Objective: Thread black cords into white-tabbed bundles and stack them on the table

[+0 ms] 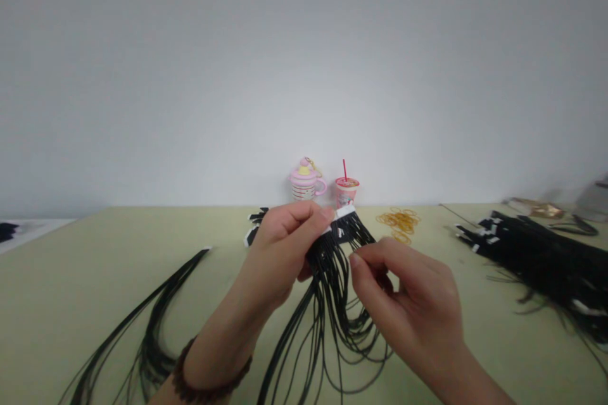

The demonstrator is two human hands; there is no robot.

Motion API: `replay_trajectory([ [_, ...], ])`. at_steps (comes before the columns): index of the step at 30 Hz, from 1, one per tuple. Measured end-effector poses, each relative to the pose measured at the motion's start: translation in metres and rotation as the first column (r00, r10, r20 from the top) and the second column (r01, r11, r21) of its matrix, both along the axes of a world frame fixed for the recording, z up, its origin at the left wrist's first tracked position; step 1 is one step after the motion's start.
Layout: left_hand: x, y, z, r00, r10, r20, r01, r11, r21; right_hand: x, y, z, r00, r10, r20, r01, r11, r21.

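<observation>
My left hand [280, 247] is closed around the upper ends of a bunch of thin black cords [332, 278] with white tags at their tips, held above the yellow-green table [71, 266]. The cords hang down in long loops toward me. My right hand [408, 297] is just right of the bunch, with thumb and forefinger pinched on some of the strands below the tags. A dark beaded bracelet [209, 386] sits on my left wrist.
More black cords [142, 323] lie loose at the left. A large heap of black tagged cords [541, 259] covers the right side. Yellow rubber bands [399, 221] lie beyond my right hand. A pink toy cup [306, 181] and a small red cup with a straw [346, 190] stand by the wall.
</observation>
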State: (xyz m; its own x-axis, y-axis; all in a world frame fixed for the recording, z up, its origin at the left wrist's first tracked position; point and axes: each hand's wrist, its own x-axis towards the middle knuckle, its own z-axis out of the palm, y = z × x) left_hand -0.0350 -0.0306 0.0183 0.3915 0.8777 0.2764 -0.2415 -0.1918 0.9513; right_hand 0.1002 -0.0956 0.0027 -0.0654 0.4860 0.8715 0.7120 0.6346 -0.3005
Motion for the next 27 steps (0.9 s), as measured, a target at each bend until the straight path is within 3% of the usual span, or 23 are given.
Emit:
replay_trajectory([
  [12, -0.004, -0.004, 0.004, 0.995, -0.028, -0.1, 0.032, 0.999, 0.04, 0.0, 0.006, -0.002, 0.999, 0.014, -0.038, -0.016, 0.999, -0.052],
  [17, -0.002, -0.004, 0.006, 0.958, -0.019, -0.286, 0.085, 0.972, 0.221, 0.003, 0.008, -0.004, 1.0, 0.008, -0.03, -0.012, 0.994, -0.107],
  [23, 0.001, -0.002, 0.001, 0.972, 0.011, -0.237, 0.032, 0.983, 0.179, 0.004, 0.012, -0.004, 0.999, -0.013, 0.032, 0.016, 0.996, -0.092],
  [27, 0.002, 0.006, 0.0, 0.985, 0.125, -0.117, -0.115, 0.989, 0.088, 0.007, 0.014, -0.007, 0.997, -0.05, 0.058, 0.054, 0.997, -0.059],
])
